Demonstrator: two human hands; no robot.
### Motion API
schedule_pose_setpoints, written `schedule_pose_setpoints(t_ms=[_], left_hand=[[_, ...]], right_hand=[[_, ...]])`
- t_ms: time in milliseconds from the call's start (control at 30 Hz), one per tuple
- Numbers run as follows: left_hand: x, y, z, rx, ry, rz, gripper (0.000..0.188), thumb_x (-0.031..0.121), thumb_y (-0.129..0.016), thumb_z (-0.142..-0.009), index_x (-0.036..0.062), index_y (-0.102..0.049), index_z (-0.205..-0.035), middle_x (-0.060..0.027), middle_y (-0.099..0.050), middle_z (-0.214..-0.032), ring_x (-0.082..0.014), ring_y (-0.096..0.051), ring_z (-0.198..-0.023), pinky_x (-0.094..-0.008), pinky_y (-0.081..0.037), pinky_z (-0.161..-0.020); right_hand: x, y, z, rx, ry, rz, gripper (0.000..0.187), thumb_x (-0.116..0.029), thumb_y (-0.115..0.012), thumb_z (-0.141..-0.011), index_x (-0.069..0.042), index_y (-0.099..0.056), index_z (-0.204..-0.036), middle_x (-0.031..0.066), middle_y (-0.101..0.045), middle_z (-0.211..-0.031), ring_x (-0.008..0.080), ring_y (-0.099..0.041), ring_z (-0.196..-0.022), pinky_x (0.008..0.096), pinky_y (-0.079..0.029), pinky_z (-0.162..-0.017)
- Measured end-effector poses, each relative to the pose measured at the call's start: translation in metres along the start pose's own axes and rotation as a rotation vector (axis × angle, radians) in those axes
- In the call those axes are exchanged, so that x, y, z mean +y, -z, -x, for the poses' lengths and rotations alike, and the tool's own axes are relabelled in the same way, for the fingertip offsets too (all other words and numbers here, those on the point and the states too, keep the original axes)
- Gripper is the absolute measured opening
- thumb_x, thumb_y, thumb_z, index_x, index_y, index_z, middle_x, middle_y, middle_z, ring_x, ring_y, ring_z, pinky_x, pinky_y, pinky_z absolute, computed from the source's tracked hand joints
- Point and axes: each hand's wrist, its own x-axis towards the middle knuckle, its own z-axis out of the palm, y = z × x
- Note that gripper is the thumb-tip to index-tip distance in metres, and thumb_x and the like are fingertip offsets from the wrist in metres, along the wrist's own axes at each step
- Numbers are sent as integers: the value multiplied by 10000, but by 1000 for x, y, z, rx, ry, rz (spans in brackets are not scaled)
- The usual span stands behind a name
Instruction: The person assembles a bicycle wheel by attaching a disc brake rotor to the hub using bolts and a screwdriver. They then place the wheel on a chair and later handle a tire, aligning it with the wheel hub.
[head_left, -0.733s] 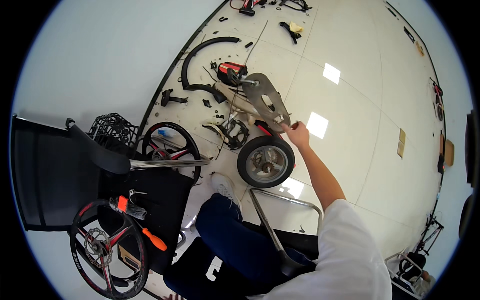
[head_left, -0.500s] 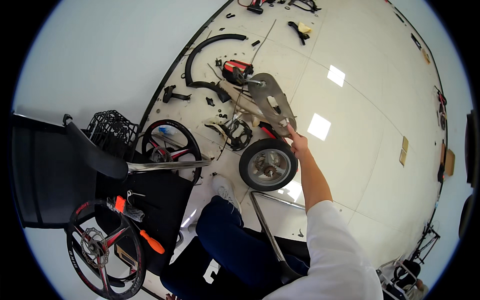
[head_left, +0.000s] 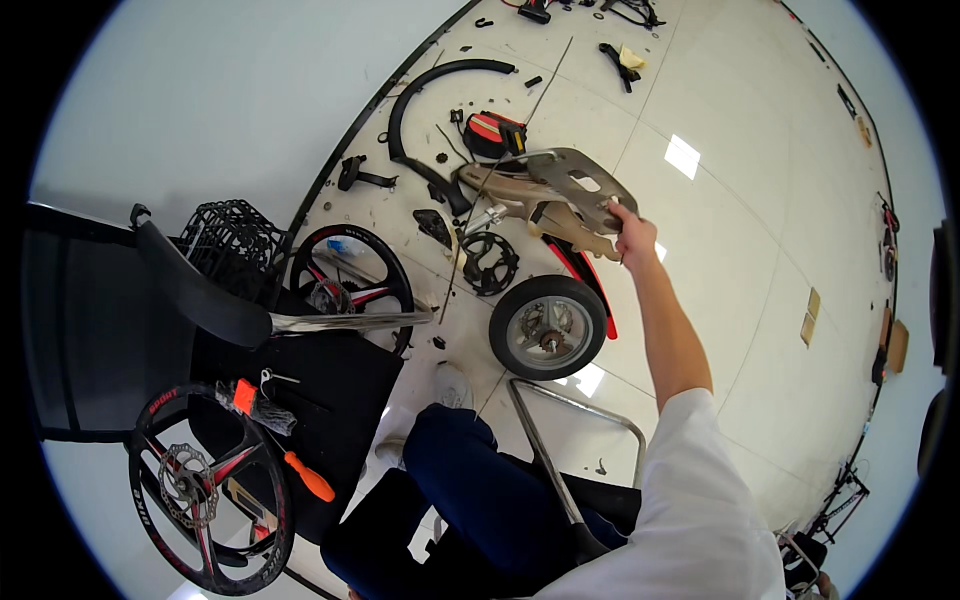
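Observation:
My right hand (head_left: 636, 240) is closed on the near end of a flat grey chain guard (head_left: 603, 203), an oblong plate with a slot. The plate is held tilted above a beige bike frame part (head_left: 510, 187), and I cannot tell whether the two are joined. Close by, a small spoked wheel with a black tyre (head_left: 548, 328) lies in front of a red-and-black fender strip (head_left: 585, 275). A black chainring (head_left: 490, 264) lies left of it, by a silver crank arm (head_left: 487, 218) and a black pedal (head_left: 433, 228). My left hand does not show.
A chair seat (head_left: 350, 395) at left bears an orange-handled screwdriver (head_left: 309, 477); a large wheel (head_left: 208, 490) leans there. Another wheel (head_left: 352, 285) and a black wire basket (head_left: 232, 245) are behind. A curved black fender (head_left: 403, 110) and red-black bag (head_left: 493, 133) lie farther off.
My right hand has moved right and up a little with the chain guard, which has turned flatter. More of the beige frame part, crank arm and red fender strip now shows.

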Motion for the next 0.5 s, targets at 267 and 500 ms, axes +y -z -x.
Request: schedule_pose_setpoints(t_ms=[267, 500], left_hand=[[-10, 4, -8, -67, -46, -36, 672, 468, -535, -931, -95, -569, -1296, -255, -622, -1242, -394, -629, -1079, -487, -522, -980], [-15, 2, -12, -88, -63, -47, 685, 481, -558, -925, -90, -565, -1302, -246, -625, -1243, -394, -629, -1082, -494, -517, -987]], right_hand=[[-111, -7, 49, -74, 406, 488, 436, -312, -793, -730, 81, -732, -908, 154, -727, -781, 241, -710, -734, 352, -544, -674], [-130, -43, 55, -53, 638, 802, 519, -406, -763, -689, 80, -705, -864, 231, -708, -801, 350, -711, -779, 411, -558, -736]])
